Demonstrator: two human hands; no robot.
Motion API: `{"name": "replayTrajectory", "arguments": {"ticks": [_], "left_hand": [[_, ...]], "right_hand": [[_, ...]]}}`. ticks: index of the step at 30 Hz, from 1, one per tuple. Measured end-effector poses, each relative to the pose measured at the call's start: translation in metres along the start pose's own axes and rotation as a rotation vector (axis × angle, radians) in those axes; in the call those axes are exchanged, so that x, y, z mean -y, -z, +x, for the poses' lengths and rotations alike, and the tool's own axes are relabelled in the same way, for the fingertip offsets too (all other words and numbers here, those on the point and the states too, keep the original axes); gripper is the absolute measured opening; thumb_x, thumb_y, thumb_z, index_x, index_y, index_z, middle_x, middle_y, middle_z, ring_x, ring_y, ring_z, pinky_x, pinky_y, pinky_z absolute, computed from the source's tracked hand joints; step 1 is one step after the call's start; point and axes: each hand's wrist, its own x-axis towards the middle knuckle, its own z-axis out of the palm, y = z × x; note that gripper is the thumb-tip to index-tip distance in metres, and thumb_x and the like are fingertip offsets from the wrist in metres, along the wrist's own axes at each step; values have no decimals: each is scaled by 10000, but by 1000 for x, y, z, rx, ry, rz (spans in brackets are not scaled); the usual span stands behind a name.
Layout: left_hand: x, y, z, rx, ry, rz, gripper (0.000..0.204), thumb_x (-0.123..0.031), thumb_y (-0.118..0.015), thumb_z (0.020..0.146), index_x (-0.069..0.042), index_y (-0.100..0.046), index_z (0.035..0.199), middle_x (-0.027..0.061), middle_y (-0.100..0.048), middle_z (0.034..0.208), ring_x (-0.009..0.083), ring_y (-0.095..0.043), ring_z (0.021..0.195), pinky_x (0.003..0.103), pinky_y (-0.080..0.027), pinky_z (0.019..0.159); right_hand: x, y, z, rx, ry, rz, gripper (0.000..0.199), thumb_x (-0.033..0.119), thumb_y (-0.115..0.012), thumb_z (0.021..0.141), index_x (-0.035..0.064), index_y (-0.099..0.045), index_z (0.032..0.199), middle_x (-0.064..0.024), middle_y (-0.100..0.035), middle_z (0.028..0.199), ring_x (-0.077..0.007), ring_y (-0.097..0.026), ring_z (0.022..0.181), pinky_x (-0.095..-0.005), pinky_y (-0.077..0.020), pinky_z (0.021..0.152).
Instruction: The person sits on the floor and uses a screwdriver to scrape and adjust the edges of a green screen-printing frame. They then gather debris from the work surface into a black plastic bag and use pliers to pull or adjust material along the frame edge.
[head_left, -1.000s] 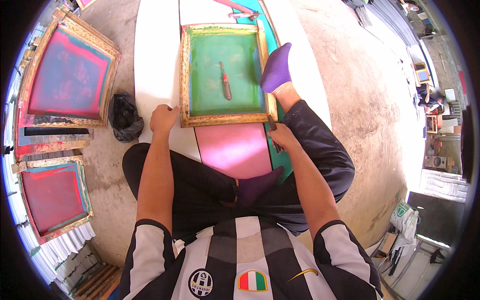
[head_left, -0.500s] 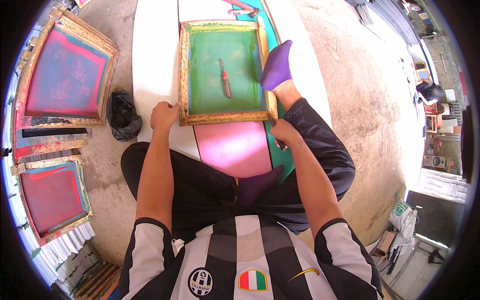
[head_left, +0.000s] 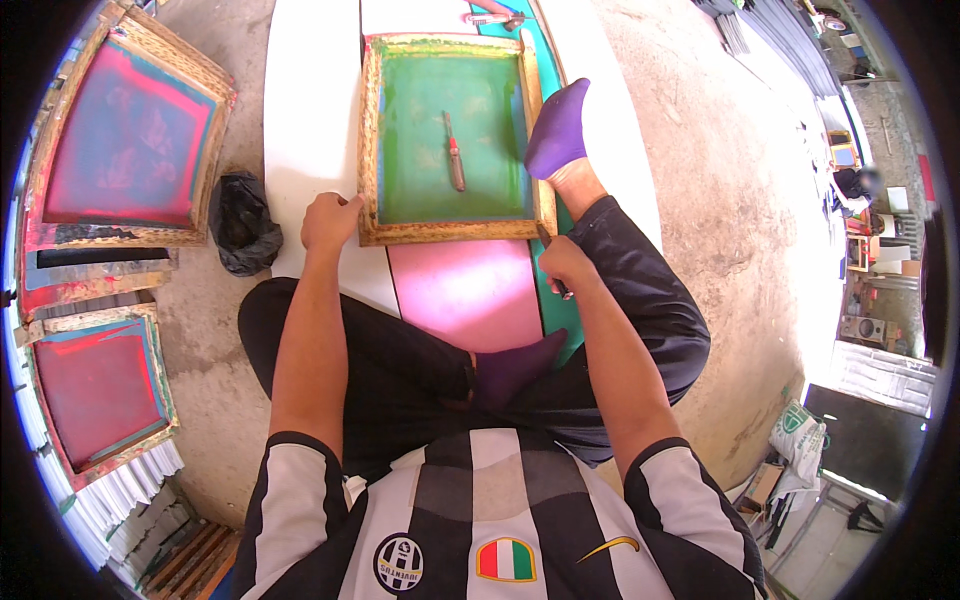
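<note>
A wooden screen-printing frame (head_left: 450, 237) with green mesh lies flat before me. A screwdriver (head_left: 456, 168) with a reddish-brown handle rests on its mesh. My left hand (head_left: 330, 220) has its fingers curled against the frame's near left corner. By the near right corner, my right hand (head_left: 567, 263) is closed round a slim dark hand tool (head_left: 565, 292). The tool's narrow tip points at the corner, while most of it is hidden in my fist; its exact kind I cannot tell. My purple-socked foot (head_left: 557, 130) presses beside the frame's right edge.
Beneath the frame is a surface of white, pink and green panels (head_left: 465, 290). A black plastic bag (head_left: 245, 225) sits at left. Red-meshed frames (head_left: 130, 145) lean farther left. A pen-like tool (head_left: 495, 19) lies beyond the frame. A person (head_left: 855, 188) is far off at right.
The whole view has shifted slightly. My right hand stays at the near right corner with the tool a little more upright; the left hand keeps its place at the left corner.
</note>
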Motion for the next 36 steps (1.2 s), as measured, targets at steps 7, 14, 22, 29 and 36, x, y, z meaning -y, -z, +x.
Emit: {"name": "replayTrajectory", "arguments": {"ticks": [7, 14, 22, 29, 36], "left_hand": [[-1, -1, 1, -9, 4, 2, 549, -558, -698, 882, -56, -788, 1086, 182, -778, 1066, 349, -745, 1008, 467, -570, 874], [4, -5, 7, -33, 4, -6, 557, -565, -701, 874, -46, -795, 1052, 181, -780, 1030, 351, -746, 992, 465, -567, 871], [4, -9, -2, -175, -82, -57, 490, -510, -702, 893, -42, -794, 1003, 195, -771, 977, 377, -741, 936, 463, -570, 830], [-18, -18, -42, -11, -576, -114, 275, -335, -746, 918, -65, -771, 965, 158, -733, 893, 359, -718, 864, 441, -552, 755], [-38, -45, -88, -105, -1116, -69, 168, -230, -749, 880, -120, -781, 1004, 71, -755, 986, 301, -725, 888, 421, -589, 759]], "right_hand": [[2, -14, -10, -152, -32, -12, 295, 76, -549, 873, -75, -672, 1094, -190, -736, 809, -284, -721, 599, -439, -563, 529], [-17, -30, 1, -241, 42, 11, 331, 111, -586, 886, -57, -667, 1159, -274, -744, 1017, -411, -743, 947, -512, -579, 848], [-40, -56, 19, -366, 181, 113, 321, 167, -673, 864, 7, -673, 1143, -288, -724, 1100, -468, -686, 1097, -546, -538, 961], [-19, -77, 2, -240, 337, 232, 262, 162, -675, 835, -1, -665, 1040, -276, -727, 980, -468, -706, 988, -540, -552, 884], [33, -103, -48, -122, 557, 189, 212, 127, -660, 817, 2, -675, 987, -272, -724, 926, -456, -711, 936, -536, -555, 839]]}}
